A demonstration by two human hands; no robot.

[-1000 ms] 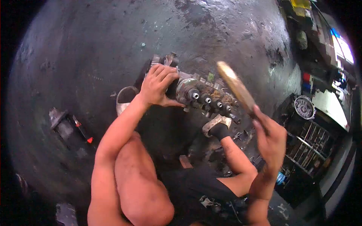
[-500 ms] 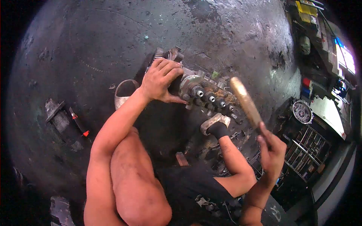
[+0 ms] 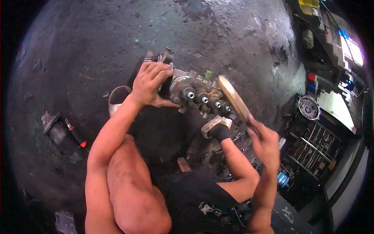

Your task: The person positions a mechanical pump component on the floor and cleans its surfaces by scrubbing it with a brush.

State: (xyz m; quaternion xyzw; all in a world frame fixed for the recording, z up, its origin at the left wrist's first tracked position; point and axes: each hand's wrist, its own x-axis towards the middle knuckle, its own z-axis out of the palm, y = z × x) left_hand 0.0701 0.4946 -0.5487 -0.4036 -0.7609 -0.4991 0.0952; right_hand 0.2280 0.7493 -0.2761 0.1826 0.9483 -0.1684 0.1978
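Note:
A grimy metal fuel injection pump [image 3: 182,89] lies on the dark floor in front of me, with a row of several threaded outlets facing me. My left hand [image 3: 151,84] grips its left end, fingers over the top and thumb low on the front. Just left of that hand, a toothed gear [image 3: 149,56] shows on the pump. My right hand [image 3: 265,142] is closed round the lower end of a wooden-handled brush [image 3: 235,98]. The brush slants up and left along the pump's right side; its bristles are hidden, and I cannot tell whether they touch.
At left lie a dark metal part [image 3: 56,126] and a red-and-black handled tool [image 3: 76,133]. My sandalled foot [image 3: 216,125] is just below the pump. To the right are a round metal housing [image 3: 309,108] and a rack of tools [image 3: 313,150]. A small reddish block [image 3: 183,164] lies between my legs.
The view has swung right, so everything sits further left. The brush, blurred before, is now sharper and slightly nearer the pump. My left hand keeps its hold on the pump.

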